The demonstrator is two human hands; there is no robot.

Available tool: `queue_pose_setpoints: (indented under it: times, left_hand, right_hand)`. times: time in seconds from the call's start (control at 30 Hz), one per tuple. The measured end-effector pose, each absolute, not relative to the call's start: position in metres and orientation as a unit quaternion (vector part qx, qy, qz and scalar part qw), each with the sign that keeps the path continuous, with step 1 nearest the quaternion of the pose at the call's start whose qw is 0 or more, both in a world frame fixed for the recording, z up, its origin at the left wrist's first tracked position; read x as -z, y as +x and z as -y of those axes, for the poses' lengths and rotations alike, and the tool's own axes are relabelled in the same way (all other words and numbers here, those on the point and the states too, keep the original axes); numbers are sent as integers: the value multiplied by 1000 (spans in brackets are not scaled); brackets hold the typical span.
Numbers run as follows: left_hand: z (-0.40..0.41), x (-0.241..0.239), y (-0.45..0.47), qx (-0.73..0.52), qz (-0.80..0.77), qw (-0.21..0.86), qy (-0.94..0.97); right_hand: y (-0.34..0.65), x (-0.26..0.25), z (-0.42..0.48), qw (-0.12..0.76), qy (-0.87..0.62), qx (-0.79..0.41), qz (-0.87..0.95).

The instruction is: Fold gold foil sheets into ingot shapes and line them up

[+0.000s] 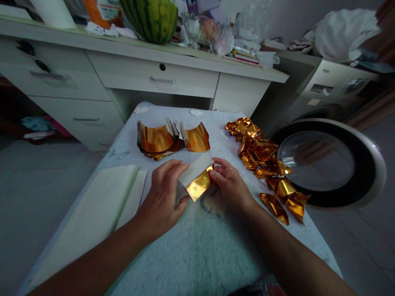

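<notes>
Between my hands is a sheet of gold foil paper [199, 186] with a white back, partly folded so that the white side covers its upper part. My right hand [230, 181] pinches its right end between thumb and fingers. At the left edge, my left hand [168, 191] has its fingertips on the white part, with the thumb lower down and apart from the fingers. Just beyond stand two stacks of curved gold paper sheets, a larger left stack [156, 139] and a smaller right stack [197, 137]. Folded gold paper pieces [262, 152] lie in a heap to the right.
A cloth-covered table [197, 255] carries everything. White paper sheets [89, 218] lie at its left. Behind is a white drawer desk [138, 76] with a watermelon [151, 18] on it. A washing machine's open round door [330, 162] borders the table's right side.
</notes>
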State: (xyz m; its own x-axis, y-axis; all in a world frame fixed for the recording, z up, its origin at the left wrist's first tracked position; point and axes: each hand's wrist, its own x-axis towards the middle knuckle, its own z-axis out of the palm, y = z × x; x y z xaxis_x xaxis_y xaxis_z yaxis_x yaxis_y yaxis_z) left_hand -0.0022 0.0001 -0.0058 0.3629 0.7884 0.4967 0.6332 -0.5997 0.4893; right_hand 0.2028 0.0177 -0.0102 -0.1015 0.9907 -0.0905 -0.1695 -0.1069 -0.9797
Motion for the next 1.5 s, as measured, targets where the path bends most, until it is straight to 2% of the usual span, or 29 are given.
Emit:
queue_pose_setpoints:
  times: [0.13,0.37,0.47,0.53,0.67,0.9,1.2,1.5]
  left_hand:
    - [-1,4,-3,-306,-368,41,877]
    - [0,9,1,-176,-310,99,929]
    - [1,11,2,-170,-310,115,928]
    - [1,11,1,-175,-309,126,926]
    - [0,11,0,-173,-312,144,923]
    - [0,10,-1,-182,-323,162,914]
    - [-1,7,0,-186,-377,203,884]
    - [-5,4,-4,-149,-434,257,851]
  right_hand:
    - [201,15,-17,466,-487,-532,513]
    - [200,18,-16,335,-570,-304,686]
    - [201,19,-16,286,-582,-200,735]
    - [201,19,-17,278,-587,-172,741]
    - [201,17,-16,295,-568,-170,749]
    - [199,9,-11,256,-468,-221,817]
    - [201,-8,-1,181,-451,-226,845]
    - [199,-2,-3,153,-465,-265,831]
